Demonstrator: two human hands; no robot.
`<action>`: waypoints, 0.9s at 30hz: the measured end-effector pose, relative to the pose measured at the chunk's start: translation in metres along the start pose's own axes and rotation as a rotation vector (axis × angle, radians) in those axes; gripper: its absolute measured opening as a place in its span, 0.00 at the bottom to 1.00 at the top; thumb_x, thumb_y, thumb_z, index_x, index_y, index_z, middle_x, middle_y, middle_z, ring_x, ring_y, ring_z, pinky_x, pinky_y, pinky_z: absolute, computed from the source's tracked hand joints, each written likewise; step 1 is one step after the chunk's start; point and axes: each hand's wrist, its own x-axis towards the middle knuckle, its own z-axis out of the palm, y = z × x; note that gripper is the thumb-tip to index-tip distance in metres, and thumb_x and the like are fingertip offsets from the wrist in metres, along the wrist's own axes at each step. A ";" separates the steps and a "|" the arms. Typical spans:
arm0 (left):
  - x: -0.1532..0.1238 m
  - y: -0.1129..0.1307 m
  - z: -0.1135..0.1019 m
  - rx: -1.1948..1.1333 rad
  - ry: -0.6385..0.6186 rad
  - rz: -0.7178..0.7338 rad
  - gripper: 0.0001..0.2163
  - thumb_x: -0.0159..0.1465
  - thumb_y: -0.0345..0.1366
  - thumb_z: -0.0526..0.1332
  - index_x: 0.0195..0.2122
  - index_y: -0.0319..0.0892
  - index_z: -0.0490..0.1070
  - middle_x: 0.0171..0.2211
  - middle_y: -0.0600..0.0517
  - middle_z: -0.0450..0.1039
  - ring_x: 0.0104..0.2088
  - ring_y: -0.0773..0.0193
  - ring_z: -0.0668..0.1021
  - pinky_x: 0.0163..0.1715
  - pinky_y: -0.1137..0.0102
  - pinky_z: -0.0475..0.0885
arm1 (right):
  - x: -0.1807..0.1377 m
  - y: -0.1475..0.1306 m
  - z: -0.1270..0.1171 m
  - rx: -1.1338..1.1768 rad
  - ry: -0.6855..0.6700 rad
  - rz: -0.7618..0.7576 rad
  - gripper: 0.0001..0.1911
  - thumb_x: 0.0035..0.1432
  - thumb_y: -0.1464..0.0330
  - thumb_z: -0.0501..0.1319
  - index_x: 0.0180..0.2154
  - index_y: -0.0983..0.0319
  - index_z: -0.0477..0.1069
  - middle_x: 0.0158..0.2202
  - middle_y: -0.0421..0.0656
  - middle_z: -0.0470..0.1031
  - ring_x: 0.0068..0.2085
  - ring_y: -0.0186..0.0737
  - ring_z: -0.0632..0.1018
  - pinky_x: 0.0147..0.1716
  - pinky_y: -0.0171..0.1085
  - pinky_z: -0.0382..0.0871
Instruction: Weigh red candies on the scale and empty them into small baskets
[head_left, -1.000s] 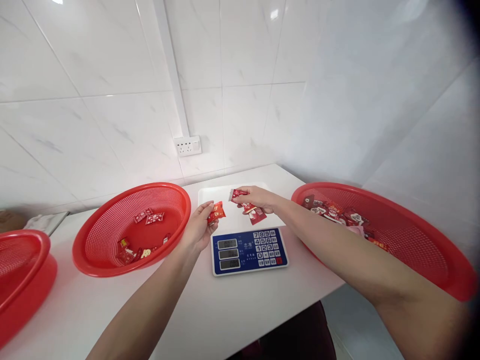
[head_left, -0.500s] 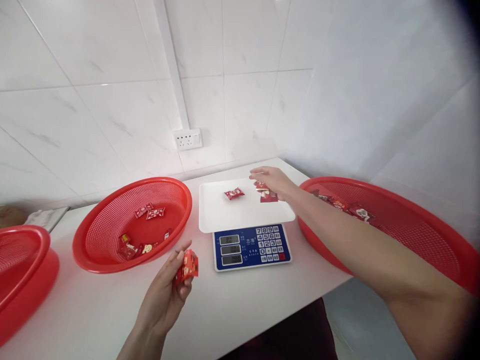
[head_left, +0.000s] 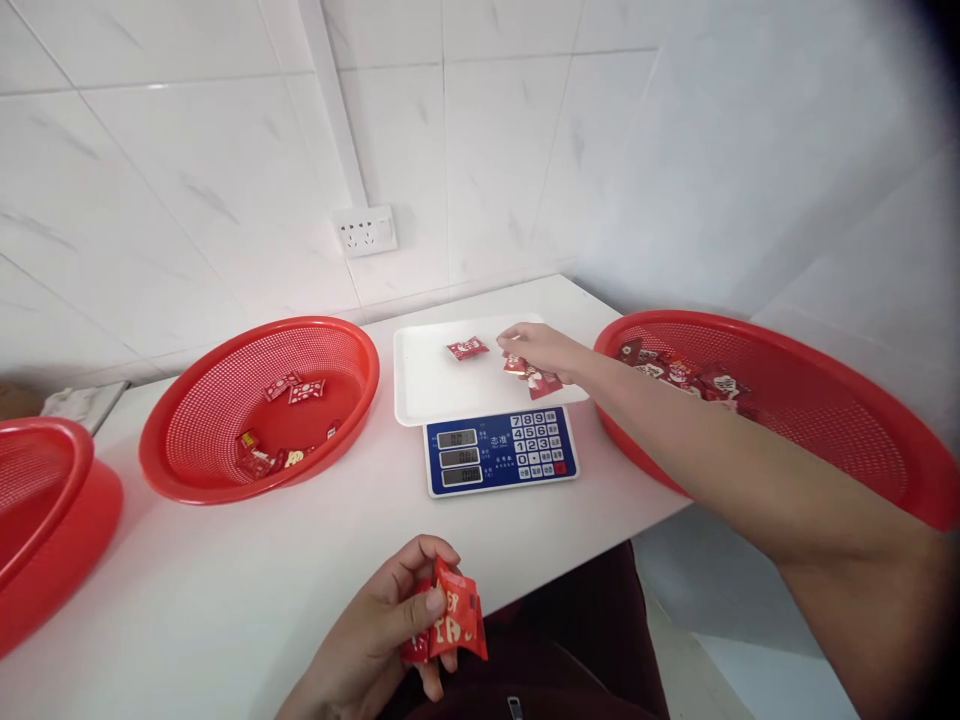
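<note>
My left hand (head_left: 382, 635) is drawn back near the table's front edge and grips a red candy packet (head_left: 455, 623) with white and orange print. My right hand (head_left: 541, 350) reaches over the white pan of the scale (head_left: 431, 385) and touches a couple of red packets (head_left: 536, 376) lying at the pan's right side. One more red packet (head_left: 467, 348) lies alone on the pan, left of my right hand. The scale's blue keypad panel (head_left: 501, 458) faces me.
A red mesh basket (head_left: 225, 470) left of the scale holds several red packets. A larger red basket (head_left: 825, 440) on the right holds several more, under my right forearm. Part of a third red basket (head_left: 45, 520) shows at far left. A wall socket (head_left: 365, 231) sits behind.
My left hand pulled the packet back from beside the scale toward my body. My right hand dropped one packet on the pan and moved right onto the other packets. The camera tilted down.
</note>
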 end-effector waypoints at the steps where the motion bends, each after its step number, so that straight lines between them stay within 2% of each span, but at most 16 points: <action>1: 0.001 -0.001 0.001 -0.002 -0.010 0.006 0.14 0.55 0.39 0.67 0.39 0.44 0.64 0.28 0.53 0.72 0.20 0.70 0.75 0.12 0.81 0.69 | 0.002 -0.004 0.003 -0.036 -0.010 -0.020 0.15 0.61 0.60 0.55 0.47 0.60 0.67 0.35 0.48 0.75 0.18 0.28 0.68 0.10 0.28 0.51; 6: -0.002 0.000 -0.001 0.016 0.015 0.041 0.14 0.57 0.38 0.66 0.41 0.44 0.63 0.29 0.53 0.72 0.21 0.71 0.76 0.13 0.82 0.69 | 0.012 -0.008 0.001 -0.171 0.110 -0.129 0.22 0.61 0.58 0.53 0.53 0.61 0.63 0.46 0.52 0.72 0.22 0.31 0.71 0.13 0.30 0.59; 11: -0.004 0.000 -0.004 0.012 0.032 0.043 0.15 0.57 0.38 0.66 0.41 0.43 0.63 0.29 0.53 0.72 0.21 0.72 0.75 0.13 0.82 0.69 | 0.020 0.008 -0.014 0.142 0.177 -0.087 0.16 0.61 0.62 0.54 0.49 0.61 0.65 0.46 0.51 0.71 0.29 0.34 0.73 0.16 0.30 0.66; 15: 0.002 -0.001 0.000 0.021 0.009 0.042 0.14 0.57 0.38 0.66 0.40 0.43 0.63 0.29 0.53 0.72 0.20 0.72 0.75 0.13 0.82 0.69 | 0.026 0.014 -0.012 0.316 0.180 -0.031 0.15 0.61 0.65 0.54 0.49 0.61 0.65 0.49 0.53 0.69 0.33 0.37 0.75 0.21 0.33 0.70; 18: 0.006 -0.001 0.006 0.036 -0.012 0.033 0.14 0.57 0.39 0.66 0.40 0.44 0.63 0.29 0.53 0.72 0.20 0.72 0.75 0.13 0.82 0.69 | 0.029 0.014 -0.006 0.271 0.149 -0.088 0.19 0.61 0.62 0.54 0.53 0.60 0.62 0.53 0.53 0.67 0.44 0.43 0.75 0.34 0.39 0.74; 20: 0.005 0.000 0.009 0.044 -0.016 0.033 0.14 0.57 0.39 0.66 0.40 0.44 0.63 0.29 0.53 0.72 0.20 0.72 0.75 0.13 0.82 0.69 | 0.029 0.014 -0.004 0.154 0.161 -0.159 0.23 0.60 0.59 0.55 0.56 0.59 0.59 0.57 0.52 0.64 0.53 0.45 0.70 0.47 0.44 0.69; 22: 0.003 0.002 0.012 0.064 -0.001 0.035 0.14 0.57 0.39 0.66 0.40 0.44 0.63 0.29 0.53 0.72 0.21 0.72 0.75 0.14 0.81 0.69 | 0.024 0.014 -0.005 0.035 0.199 -0.235 0.25 0.61 0.59 0.54 0.58 0.58 0.57 0.60 0.51 0.62 0.57 0.47 0.66 0.54 0.48 0.62; 24: -0.001 0.004 0.013 0.093 0.032 0.039 0.15 0.57 0.39 0.66 0.41 0.44 0.63 0.30 0.53 0.72 0.23 0.71 0.75 0.15 0.81 0.70 | 0.011 0.014 -0.006 -0.033 0.226 -0.329 0.24 0.61 0.61 0.54 0.57 0.58 0.58 0.58 0.51 0.64 0.58 0.47 0.66 0.55 0.49 0.60; 26: -0.004 0.006 0.015 0.121 0.064 0.046 0.16 0.57 0.39 0.66 0.43 0.44 0.63 0.31 0.53 0.71 0.24 0.70 0.75 0.16 0.80 0.70 | -0.013 0.015 -0.006 -0.047 0.158 -0.423 0.21 0.60 0.62 0.54 0.55 0.59 0.62 0.54 0.49 0.69 0.55 0.46 0.68 0.53 0.48 0.62; 27: -0.005 0.007 0.016 0.137 0.076 0.051 0.17 0.57 0.39 0.66 0.44 0.44 0.63 0.31 0.53 0.71 0.25 0.70 0.75 0.17 0.80 0.70 | -0.029 0.016 -0.004 -0.040 0.067 -0.461 0.20 0.60 0.61 0.54 0.53 0.59 0.65 0.52 0.48 0.71 0.53 0.45 0.71 0.52 0.47 0.64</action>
